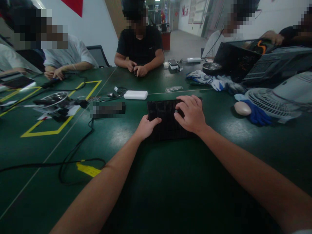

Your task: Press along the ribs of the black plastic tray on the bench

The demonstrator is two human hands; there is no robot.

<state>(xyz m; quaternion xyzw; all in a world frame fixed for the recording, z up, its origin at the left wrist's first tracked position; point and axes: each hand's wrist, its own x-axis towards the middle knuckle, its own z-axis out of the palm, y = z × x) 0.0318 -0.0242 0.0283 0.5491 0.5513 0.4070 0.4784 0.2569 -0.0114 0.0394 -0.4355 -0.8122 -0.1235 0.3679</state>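
A flat black rectangular panel (165, 120) lies on the green table (156, 182) in front of me. My left hand (146, 127) grips its near left edge, thumb on top and fingers curled under. My right hand (191, 113) rests on the panel's right part with fingers bent, and a small pale item shows at the fingertips; I cannot make out what it is.
A white power bank (136, 95) and cables (78, 152) lie beyond and left. A metal bowl (55, 97) sits in a yellow-taped square. At right are a white fan (280, 97), blue gloves (257, 114) and black equipment (243, 58). Several people sit around the table.
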